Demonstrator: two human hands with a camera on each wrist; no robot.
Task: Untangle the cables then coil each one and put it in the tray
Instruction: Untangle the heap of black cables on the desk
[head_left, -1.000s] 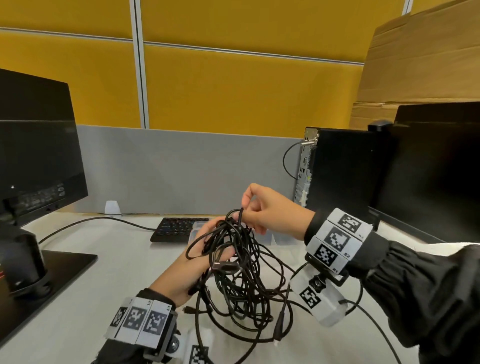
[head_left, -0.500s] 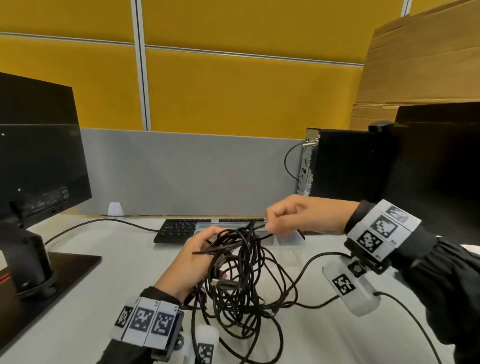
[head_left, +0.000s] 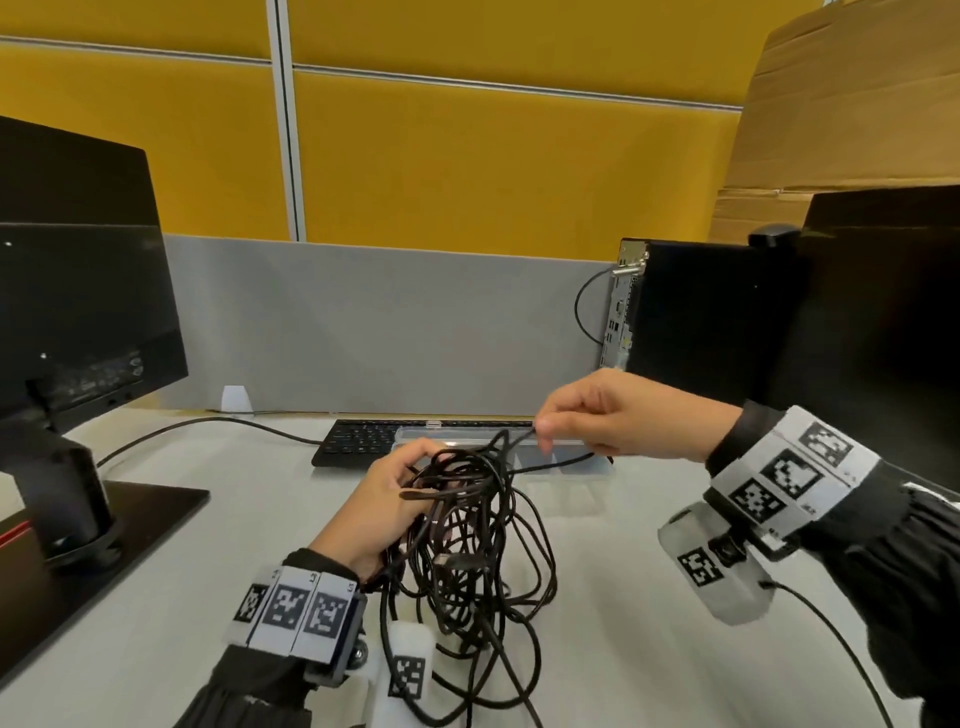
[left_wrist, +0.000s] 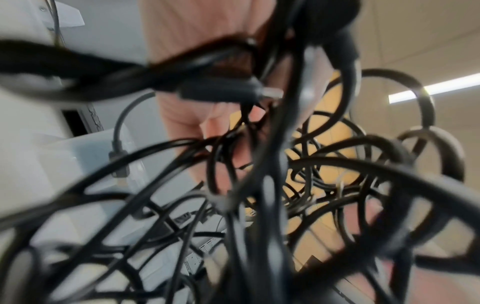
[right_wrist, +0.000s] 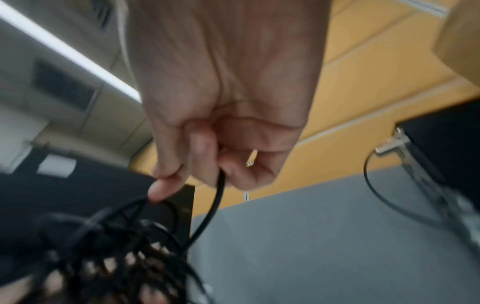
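Head view: my right hand pinches one strand running right of the tangle, which my left hand grips.

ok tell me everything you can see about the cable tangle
The tangle is a loose knot of thin black cables, rubbery-looking, still uncoiled. The left hand grips its upper part and holds it up; lower loops sag toward the white desk. The right hand pinches one strand and draws it out sideways. A few plug ends show among the loops. How many cables there are cannot be told.
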